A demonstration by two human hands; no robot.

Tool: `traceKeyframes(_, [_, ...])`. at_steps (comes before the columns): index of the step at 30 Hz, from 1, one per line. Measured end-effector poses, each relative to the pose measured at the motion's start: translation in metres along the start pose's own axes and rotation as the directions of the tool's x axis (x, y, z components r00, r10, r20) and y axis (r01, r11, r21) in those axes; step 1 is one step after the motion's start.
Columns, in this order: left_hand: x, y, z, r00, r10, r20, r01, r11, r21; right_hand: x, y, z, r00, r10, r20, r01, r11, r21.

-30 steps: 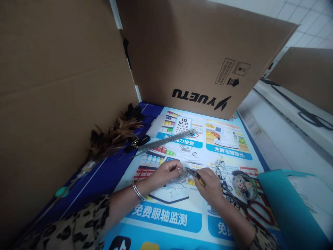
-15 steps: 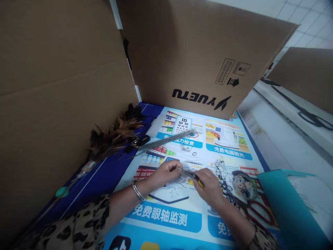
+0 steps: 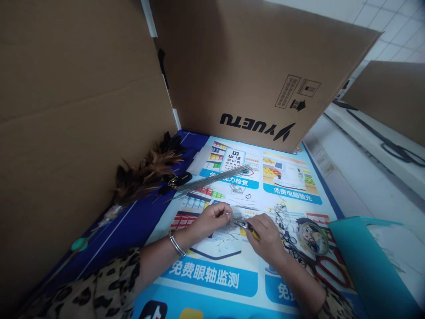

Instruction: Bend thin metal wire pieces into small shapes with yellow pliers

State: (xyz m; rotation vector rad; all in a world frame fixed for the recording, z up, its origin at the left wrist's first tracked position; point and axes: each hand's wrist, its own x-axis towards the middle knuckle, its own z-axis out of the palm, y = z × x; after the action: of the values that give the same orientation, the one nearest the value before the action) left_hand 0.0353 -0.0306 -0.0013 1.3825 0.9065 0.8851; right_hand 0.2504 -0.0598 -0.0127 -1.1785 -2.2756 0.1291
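My left hand (image 3: 212, 218) pinches a small bent piece of wire (image 3: 228, 215) over the printed poster mat (image 3: 212, 277). My right hand (image 3: 265, 235) is closed round yellow-handled pliers (image 3: 246, 225), whose jaws meet the wire at my left fingertips. Small finished wire pieces (image 3: 226, 241) lie on the mat just under both hands. A silver bangle sits on my left wrist.
A bundle of straight wires (image 3: 212, 178) lies beyond my hands, beside a feather duster (image 3: 146, 175). Cardboard walls (image 3: 245, 66) stand at left and back. A chain of black rings (image 3: 288, 239), red-handled scissors (image 3: 332, 272) and a teal folder (image 3: 368, 266) lie at right.
My right hand has shifted slightly left, bringing the pliers' jaws closer onto the wire in my left fingers. Everything else is still.
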Motion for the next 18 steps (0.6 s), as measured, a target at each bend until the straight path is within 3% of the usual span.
traceKeyframes(7, [-0.0001, 0.0005, -0.0001, 1.000, 0.006, -0.016, -0.006, 1.000, -0.006, -0.0011, 0.0021, 0.0005, 1.000, 0.002, -0.007, -0.002, 0.999, -0.053])
traceKeyframes(18, [0.0017, -0.0038, 0.0023, 0.999, 0.032, -0.038, -0.030, 0.998, 0.050, 0.0010, -0.0062, -0.0073, 0.998, 0.003, 0.060, 0.015, 0.954, -0.300])
